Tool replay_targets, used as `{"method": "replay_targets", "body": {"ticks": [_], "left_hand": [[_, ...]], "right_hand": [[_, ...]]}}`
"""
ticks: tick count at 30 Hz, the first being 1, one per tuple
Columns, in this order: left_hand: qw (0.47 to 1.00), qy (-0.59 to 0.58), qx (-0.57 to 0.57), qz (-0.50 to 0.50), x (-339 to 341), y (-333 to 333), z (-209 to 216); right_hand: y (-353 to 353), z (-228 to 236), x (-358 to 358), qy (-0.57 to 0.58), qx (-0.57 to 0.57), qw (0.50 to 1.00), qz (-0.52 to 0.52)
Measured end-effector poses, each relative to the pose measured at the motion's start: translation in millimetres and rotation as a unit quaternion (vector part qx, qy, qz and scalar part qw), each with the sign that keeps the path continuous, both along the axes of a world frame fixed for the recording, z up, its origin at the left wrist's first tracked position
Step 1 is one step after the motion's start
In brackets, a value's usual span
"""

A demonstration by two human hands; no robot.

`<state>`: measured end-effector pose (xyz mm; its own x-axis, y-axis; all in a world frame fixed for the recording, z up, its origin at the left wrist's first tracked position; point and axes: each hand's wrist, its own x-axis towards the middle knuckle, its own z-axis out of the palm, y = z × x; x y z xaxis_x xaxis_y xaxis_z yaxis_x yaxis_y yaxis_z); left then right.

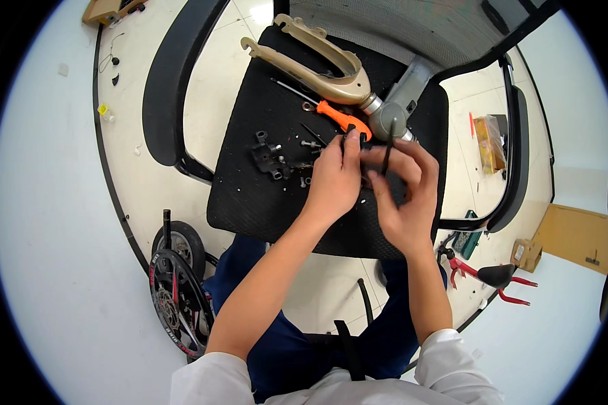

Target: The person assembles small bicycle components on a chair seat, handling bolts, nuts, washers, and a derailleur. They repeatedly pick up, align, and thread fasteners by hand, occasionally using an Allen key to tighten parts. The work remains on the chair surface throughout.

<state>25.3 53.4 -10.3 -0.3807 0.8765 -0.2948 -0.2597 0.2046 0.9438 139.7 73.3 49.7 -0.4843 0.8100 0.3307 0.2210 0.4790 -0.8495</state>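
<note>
Reaching over seat (pixel 240 202), hands (pixel 334 181) close, right gripping what seems a rod (pixel 389 147)

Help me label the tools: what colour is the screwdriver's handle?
Bright orange: the screwdriver's handle shows best in the head view.

Fork (pixel 350 88), screwdriver (pixel 341 117) on chair seat (pixel 246 210)

Smooth, satiny metal it was on the fork (pixel 331 84), and its collar (pixel 371 103) gleamed! The screwdriver handle (pixel 343 120) was glossy plastic, the slim tool (pixel 389 148) too blurred to tell, the seat (pixel 246 209) rough matt cloth, the backrest (pixel 378 27) fine mesh, the floor tiles (pixel 213 101) shone, the box (pixel 525 254) dull cardboard
</note>
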Motion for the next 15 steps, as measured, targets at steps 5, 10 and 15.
{"method": "replay_targets", "body": {"ticks": [5,10,15], "left_hand": [[0.975,-0.21,-0.064,0.029,-11.5,4.5,6.0],[0.976,-0.189,-0.103,0.037,-20.6,-4.6,23.3],[0.986,-0.152,-0.049,0.051,-18.4,-6.3,23.5]], "right_hand": [[-13.1,5.5,21.1,-0.173,0.234,0.944,0.153],[-8.5,-3.5,42.9,-0.219,0.277,0.932,0.08],[-2.4,-11.4,37.2,-0.022,-0.294,0.956,-0.002]]}}
